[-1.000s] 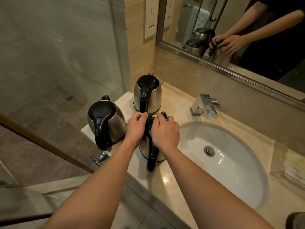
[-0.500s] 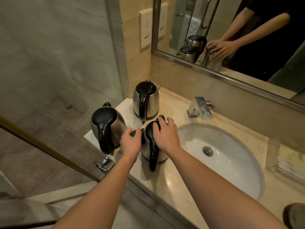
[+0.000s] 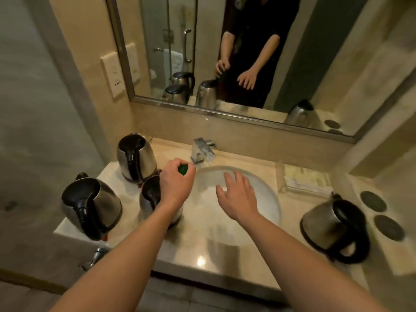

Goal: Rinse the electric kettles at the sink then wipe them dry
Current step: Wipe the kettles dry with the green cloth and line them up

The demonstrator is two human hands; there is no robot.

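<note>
- Reading the counter left to right, I count four kettles: the near-left kettle [image 3: 91,207] at the counter's left corner, the back kettle [image 3: 135,159] behind it by the wall, the middle kettle [image 3: 155,199] at the basin's left rim, and the right kettle [image 3: 333,228] well apart across the sink [image 3: 270,199].
- All four stand upright with their black lids down, as far as the blur lets me tell.
- My left hand [image 3: 176,182] is closed in a fist around a small green object [image 3: 183,169], probably a cloth or sponge; it sits above the middle kettle, partly hiding it.
- One faucet [image 3: 201,150] stands behind the basin; I see no water running, though the blur leaves that uncertain.
- My right hand [image 3: 238,192] hovers over the basin with fingers spread wide and holds nothing.
- I judge this as the gap between kettles: wiping tool in hand, no kettle gripped.
- Next I'd need the free right hand on a kettle handle, likely the right kettle's, and bring it to the faucet.
- Past the right kettle I count two dark round pads [image 3: 380,215] on the counter.
</note>
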